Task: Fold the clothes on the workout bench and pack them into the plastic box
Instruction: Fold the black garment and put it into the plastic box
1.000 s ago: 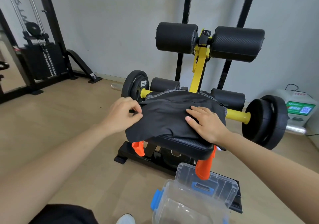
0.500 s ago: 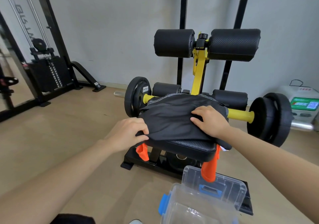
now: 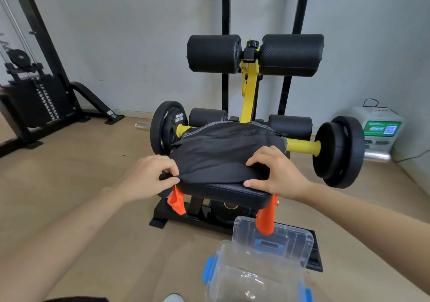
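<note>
A black garment [image 3: 221,152] with a grey mesh hem lies folded over the black padded seat [image 3: 232,192] of the workout bench. My left hand [image 3: 149,176] pinches the garment's near left corner at the seat's edge. My right hand [image 3: 277,173] grips the near right edge of the garment, fingers on top and thumb under the fold. The clear plastic box [image 3: 246,280] with blue latches stands open on the floor in front of the bench, its lid [image 3: 272,241] leaning up behind it.
Orange handles [image 3: 265,218] hang under the seat, just above the box lid. Black weight plates [image 3: 337,150] on a yellow bar flank the bench, with roller pads [image 3: 253,55] above. A cable machine [image 3: 35,96] stands at the far left, a white device [image 3: 379,129] at the right wall.
Both hands slid from the top of the garment toward its near edge and closed on it. The left hand now pinches the left corner; the right hand's thumb has gone under the fold.
</note>
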`<state>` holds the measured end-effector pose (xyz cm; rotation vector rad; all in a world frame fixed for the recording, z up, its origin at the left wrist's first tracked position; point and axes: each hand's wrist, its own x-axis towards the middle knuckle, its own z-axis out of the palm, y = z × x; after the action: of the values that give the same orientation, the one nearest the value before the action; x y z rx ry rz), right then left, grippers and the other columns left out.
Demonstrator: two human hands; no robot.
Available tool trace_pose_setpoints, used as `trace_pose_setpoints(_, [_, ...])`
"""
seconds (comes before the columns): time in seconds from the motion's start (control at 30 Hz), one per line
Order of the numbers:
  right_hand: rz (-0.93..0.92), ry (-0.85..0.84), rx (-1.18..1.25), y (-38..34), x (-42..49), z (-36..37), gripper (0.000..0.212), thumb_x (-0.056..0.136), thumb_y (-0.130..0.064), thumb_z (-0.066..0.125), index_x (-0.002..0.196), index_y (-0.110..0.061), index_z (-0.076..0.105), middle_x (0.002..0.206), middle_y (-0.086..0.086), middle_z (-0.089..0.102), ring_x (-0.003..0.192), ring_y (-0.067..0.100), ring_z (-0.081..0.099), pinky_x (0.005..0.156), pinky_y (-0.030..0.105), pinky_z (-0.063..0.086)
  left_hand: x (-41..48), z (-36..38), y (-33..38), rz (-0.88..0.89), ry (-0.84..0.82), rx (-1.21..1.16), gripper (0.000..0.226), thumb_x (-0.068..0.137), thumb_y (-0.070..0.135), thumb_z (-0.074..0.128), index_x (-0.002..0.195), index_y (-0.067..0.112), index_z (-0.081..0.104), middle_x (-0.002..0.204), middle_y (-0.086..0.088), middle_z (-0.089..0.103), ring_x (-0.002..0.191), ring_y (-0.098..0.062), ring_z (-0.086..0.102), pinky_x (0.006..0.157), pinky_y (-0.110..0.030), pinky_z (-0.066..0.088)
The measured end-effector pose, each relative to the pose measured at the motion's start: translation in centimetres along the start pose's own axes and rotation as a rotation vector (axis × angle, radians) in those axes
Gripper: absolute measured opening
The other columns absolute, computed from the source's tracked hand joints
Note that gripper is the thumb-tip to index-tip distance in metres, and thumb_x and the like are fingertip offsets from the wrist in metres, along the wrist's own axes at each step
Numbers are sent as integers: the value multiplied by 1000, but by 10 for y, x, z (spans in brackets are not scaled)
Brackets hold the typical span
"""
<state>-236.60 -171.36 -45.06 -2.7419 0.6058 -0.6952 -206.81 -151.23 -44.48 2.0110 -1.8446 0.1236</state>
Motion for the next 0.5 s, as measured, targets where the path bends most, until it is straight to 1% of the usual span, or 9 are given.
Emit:
trace_pose_setpoints(0.1, [1,29,3,-5,-9,10,48,69,-60,74,107,-31,66,102,-14,55,93,12,46,86,35,46,-2,-6,0,-56,13,-83,14,85,30,77,79,36,66,84,17,68,82,-2,61,73,-28,50])
trace_pose_setpoints(0.2, [22,87,4,-8,-9,17,41,72,-53,77,105,-31,67,100,-14,55,92,13,48,86,38,47,-3,-15,5,-96,57,-156,12,86,24,76,80,32,69,85,14,72,83,-4,66,74,-20,48])
trace_pose_setpoints(0.3, [31,119,-20,-9,-6,18,34,77,-48,77,105,-30,68,99,-12,58,92,13,50,84,36,48,-2,-22,9,-133,120,-221,8,87,21,75,84,26,71,83,11,73,82,-5,67,74,-17,49])
trace_pose_setpoints(0.33, [17,117,-40,-8,-7,17,33,79,-45,76,106,-28,68,100,-11,59,92,13,51,83,36,48,-2,-24,11,-145,150,-240,7,88,19,74,85,25,72,83,10,73,83,-4,66,74,-14,49])
trace_pose_setpoints(0.4, [-30,122,-90,-5,-8,14,27,83,-36,75,107,-23,69,100,-8,62,91,17,54,80,37,51,0,-28,14,-183,225,-280,5,89,16,73,86,20,71,83,8,71,82,0,64,71,-5,45])
trace_pose_setpoints(0.5, [-53,145,-152,6,-14,8,20,86,-22,73,105,-17,70,96,-2,66,90,22,60,76,39,53,2,-29,19,-221,288,-304,5,90,13,72,88,17,70,85,6,70,81,4,61,68,-1,42])
